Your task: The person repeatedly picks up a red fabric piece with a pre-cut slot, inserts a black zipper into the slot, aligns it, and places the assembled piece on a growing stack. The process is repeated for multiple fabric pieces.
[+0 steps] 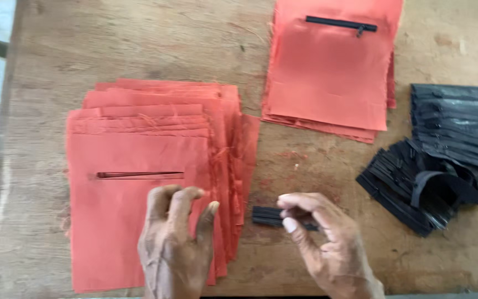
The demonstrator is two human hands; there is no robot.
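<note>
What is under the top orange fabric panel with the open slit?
Under the slit orange fabric panel lie more orange panels, edges fanned out at top and right. Their count and the wooden table beneath are covered.

Two bare hands, left hand [175,243] and right hand [327,243], no gloves, rings or sleeves in view.

Zipper [272,216] partly hidden by right hand [327,243].
</note>
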